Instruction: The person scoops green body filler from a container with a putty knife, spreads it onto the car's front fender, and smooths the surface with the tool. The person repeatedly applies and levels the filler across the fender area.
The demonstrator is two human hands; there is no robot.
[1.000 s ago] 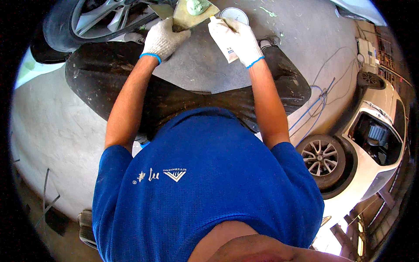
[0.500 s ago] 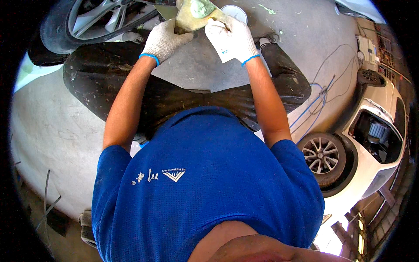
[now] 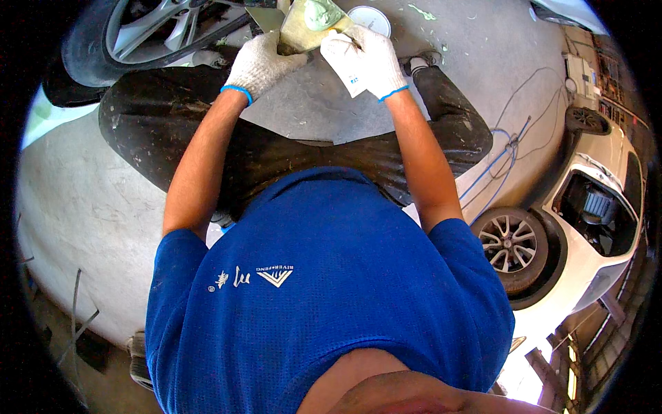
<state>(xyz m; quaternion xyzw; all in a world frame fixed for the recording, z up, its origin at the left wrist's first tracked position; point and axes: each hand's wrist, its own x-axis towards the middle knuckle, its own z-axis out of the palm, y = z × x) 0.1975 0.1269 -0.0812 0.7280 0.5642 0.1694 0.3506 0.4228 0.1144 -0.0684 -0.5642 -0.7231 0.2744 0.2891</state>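
My left hand [image 3: 265, 63], in a white knitted glove with a blue cuff, is closed on the near left edge of a yellowish mixing board [image 3: 298, 40]. A mound of pale green putty [image 3: 323, 14] sits on the board. Beside my left fingers a flat, dark-grey spreader blade [image 3: 262, 19] sticks out; its grip is hidden. My right hand [image 3: 376, 61], gloved alike, is closed around a flattened white tube [image 3: 343, 65]. The tube's upper end lies at the board's right edge, near the putty, and a yellow bit shows there.
A round white lid or can top [image 3: 370, 21] lies beyond my right hand. At far left stands a car wheel [image 3: 155, 41]. Blue and dark hoses [image 3: 509, 148] coil on the floor at right, near a white car [image 3: 586, 228]. Green scraps [image 3: 422, 12] litter the floor.
My right hand and the tube have shifted very slightly left. The left hand and the board have barely moved.
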